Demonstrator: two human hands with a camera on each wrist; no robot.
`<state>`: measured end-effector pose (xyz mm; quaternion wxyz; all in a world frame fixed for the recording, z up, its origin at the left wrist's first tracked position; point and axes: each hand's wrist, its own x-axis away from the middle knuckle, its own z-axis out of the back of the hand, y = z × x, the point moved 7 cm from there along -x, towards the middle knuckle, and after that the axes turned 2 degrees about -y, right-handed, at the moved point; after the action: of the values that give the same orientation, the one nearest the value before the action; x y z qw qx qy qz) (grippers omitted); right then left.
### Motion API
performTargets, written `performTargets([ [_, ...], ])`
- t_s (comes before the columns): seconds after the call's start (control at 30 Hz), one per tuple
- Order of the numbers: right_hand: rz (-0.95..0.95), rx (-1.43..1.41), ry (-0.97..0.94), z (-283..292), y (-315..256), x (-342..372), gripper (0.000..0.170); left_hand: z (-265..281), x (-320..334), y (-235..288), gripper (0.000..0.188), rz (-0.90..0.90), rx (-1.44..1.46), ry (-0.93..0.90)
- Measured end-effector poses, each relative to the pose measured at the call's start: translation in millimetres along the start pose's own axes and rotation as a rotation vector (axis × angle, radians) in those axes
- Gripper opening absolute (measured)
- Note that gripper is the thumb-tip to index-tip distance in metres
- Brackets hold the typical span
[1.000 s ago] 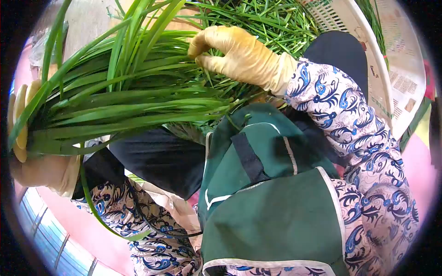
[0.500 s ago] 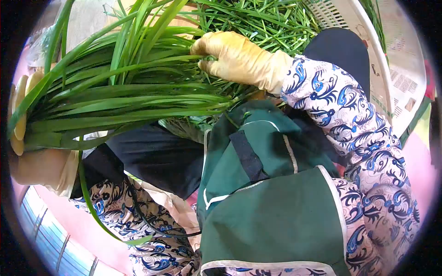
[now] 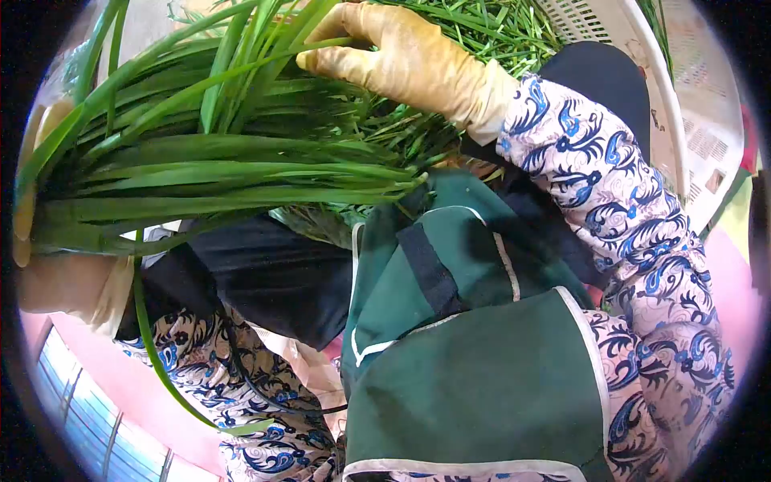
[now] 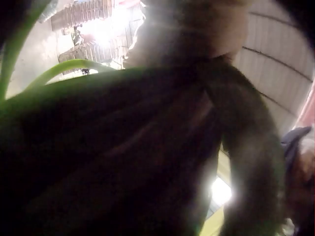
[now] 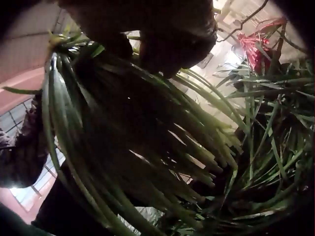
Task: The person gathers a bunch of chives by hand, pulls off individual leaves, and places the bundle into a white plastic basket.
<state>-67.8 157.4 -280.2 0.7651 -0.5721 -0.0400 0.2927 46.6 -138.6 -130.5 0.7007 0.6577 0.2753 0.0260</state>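
Observation:
A thick bunch of garlic chives (image 3: 225, 165), long flat green leaves, spreads across the left of the head view. My gloved left hand (image 3: 72, 281) grips its far left end, the fingers wrapped around the leaves. Over the bunch's upper part, my right hand (image 3: 401, 60), in a stained cream glove, pinches a leaf between thumb and curled fingers. The right wrist view has the dark right hand (image 5: 162, 29) above the fanned-out chives (image 5: 147, 137). Dark leaves (image 4: 113, 137) fill most of the left wrist view beneath the left hand (image 4: 192, 29).
Loose chives (image 3: 490, 28) lie in a heap beyond the right hand. A white slotted basket (image 3: 666, 104) stands at the right, with newspaper (image 3: 707, 153) beside it. Red strands (image 5: 256, 51) appear near the heap. A green apron (image 3: 474, 377) covers the lap; one bent leaf (image 3: 152, 345) dangles at left.
My right hand has moved up and left in the head view, along the bunch, its thumb and fingertips now around a leaf. The left hand keeps its grip, shifting slightly.

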Motion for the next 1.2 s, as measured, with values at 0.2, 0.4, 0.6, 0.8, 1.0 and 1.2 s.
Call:
performTargets([
  [0.2,-0.169,-0.172,-0.248,-12.4,2.2,6.4,0.064,11.6,12.0,-6.0,0.043,0.010,-0.013,0.036],
  [0.4,-0.005,-0.237,-0.268,-18.4,18.0,8.8,0.052,22.9,21.3,-11.6,0.043,0.025,-0.028,0.064],
  [0.6,-0.281,-0.075,-0.276,-19.0,38.5,15.8,0.036,34.7,31.8,-16.3,0.044,0.040,-0.044,0.097],
  [0.8,-0.150,0.588,-0.441,-22.7,45.1,32.9,0.062,43.9,39.7,-17.1,0.044,0.059,-0.060,0.124],
  [1.0,-0.135,0.855,-0.485,-30.1,40.7,45.4,0.108,51.6,49.6,-17.6,0.044,0.075,-0.074,0.155],
  [1.2,-0.189,0.833,-0.640,-29.6,39.7,52.9,0.100,58.5,64.6,-19.6,0.044,0.096,-0.086,0.182],
])
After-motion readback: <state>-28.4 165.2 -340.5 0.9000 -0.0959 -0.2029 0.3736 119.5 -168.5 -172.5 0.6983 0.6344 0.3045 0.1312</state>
